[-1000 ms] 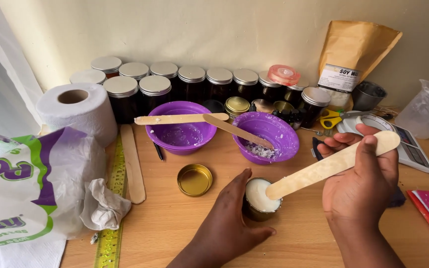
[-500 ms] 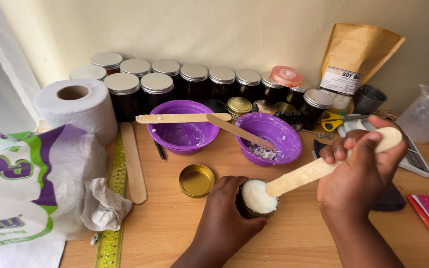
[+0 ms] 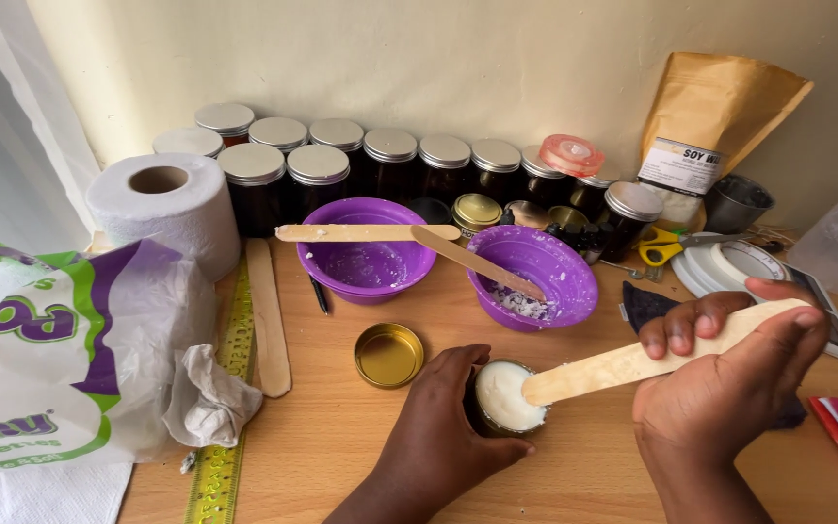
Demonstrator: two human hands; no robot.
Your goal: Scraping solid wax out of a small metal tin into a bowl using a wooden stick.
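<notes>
Lowered, right hand (image 3: 729, 388) flattens stick (image 3: 632, 361) (tin (image 3: 506, 398) gripped).

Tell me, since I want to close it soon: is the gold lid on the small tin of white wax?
No, the gold lid lies open-side up on the table, left of the small tin that the left hand steadies.

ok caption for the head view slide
Left hand steadies a small tin of white wax while right hand presses a wooden stick into it.

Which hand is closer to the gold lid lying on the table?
Left. The left hand grips the small tin just right of the gold lid; the right hand holds a wooden stick farther right.
</notes>
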